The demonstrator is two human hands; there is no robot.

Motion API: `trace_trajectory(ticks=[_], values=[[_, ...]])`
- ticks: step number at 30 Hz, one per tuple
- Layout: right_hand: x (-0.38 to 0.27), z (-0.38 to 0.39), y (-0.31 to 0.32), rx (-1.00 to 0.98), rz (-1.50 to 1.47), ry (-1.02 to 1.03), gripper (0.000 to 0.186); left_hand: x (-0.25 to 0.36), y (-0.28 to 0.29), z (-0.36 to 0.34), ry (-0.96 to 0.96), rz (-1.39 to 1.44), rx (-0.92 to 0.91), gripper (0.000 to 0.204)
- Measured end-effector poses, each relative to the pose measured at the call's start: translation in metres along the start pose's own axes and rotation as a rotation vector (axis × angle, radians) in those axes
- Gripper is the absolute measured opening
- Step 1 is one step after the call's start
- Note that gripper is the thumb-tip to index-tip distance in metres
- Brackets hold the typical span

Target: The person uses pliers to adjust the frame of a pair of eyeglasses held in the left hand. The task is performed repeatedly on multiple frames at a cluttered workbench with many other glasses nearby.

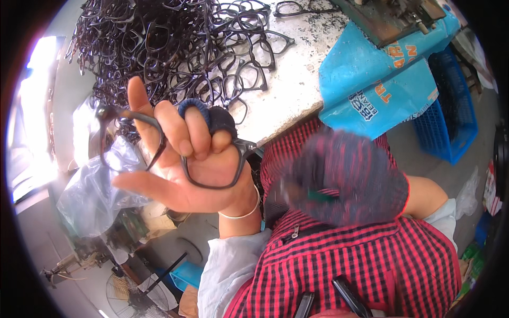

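Observation:
My left hand [207, 159] is raised in front of the table, palm toward me. Its middle fingers curl over a dark eyeglass frame [212, 186] without temple arms, while the index finger and thumb stretch out. A blue and a black fabric sleeve cover two of its fingers. To the right, my right hand [350, 180] wears a dark knitted glove with reddish stripes and is smeared by motion. It looks closed round a small thing with a green part [319, 197], too blurred to name. A large heap of black eyeglass frames [151, 42] lies beyond my left hand.
The worn white table [297, 79] carries the heap and, at the far right, a metal machine [395, 18]. A blue printed plastic sheet [371, 79] hangs over its edge above a blue crate [456, 132]. At left are a clear plastic bag [98, 191] and a fan [130, 291].

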State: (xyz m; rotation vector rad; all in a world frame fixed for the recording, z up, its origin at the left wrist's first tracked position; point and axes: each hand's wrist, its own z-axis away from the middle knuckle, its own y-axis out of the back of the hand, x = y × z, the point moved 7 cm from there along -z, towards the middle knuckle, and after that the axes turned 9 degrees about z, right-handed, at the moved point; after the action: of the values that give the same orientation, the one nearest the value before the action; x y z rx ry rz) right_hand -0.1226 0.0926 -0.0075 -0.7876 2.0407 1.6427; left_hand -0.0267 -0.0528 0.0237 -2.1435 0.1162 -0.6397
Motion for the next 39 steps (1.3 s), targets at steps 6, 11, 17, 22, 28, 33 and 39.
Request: trace_trajectory(ticks=[6, 11, 17, 22, 28, 33, 39], values=[[0.002, -0.005, 0.016, 0.215, 0.311, -0.072, 0.048, -0.002, -0.018, 0.007, 0.014, -0.030, -0.051, 0.100], [-0.002, -0.008, 0.012, 0.169, 0.451, -0.041, 0.045, 0.000, -0.025, 0.010, 0.021, -0.031, -0.012, 0.100], [0.008, -0.005, -0.010, -0.132, -0.880, -0.149, 0.046, -0.006, -0.020, 0.008, 0.138, 0.115, 0.041, 0.096], [0.016, -0.007, 0.011, 0.028, -0.501, -0.159, 0.051, -0.020, 0.005, 0.004, 0.396, 0.413, 0.198, 0.090], [-0.006, -0.012, 0.024, 0.089, 0.402, 0.012, 0.051, -0.025, 0.003, 0.008, 0.469, 0.488, 0.192, 0.090], [-0.010, -0.016, 0.025, 0.031, 0.781, 0.112, 0.053, -0.030, -0.001, 0.007, 0.484, 0.389, 0.226, 0.091], [0.017, -0.017, 0.011, -0.097, -0.184, -0.038, 0.044, -0.024, -0.005, 0.001, 0.316, 0.273, 0.128, 0.090]])
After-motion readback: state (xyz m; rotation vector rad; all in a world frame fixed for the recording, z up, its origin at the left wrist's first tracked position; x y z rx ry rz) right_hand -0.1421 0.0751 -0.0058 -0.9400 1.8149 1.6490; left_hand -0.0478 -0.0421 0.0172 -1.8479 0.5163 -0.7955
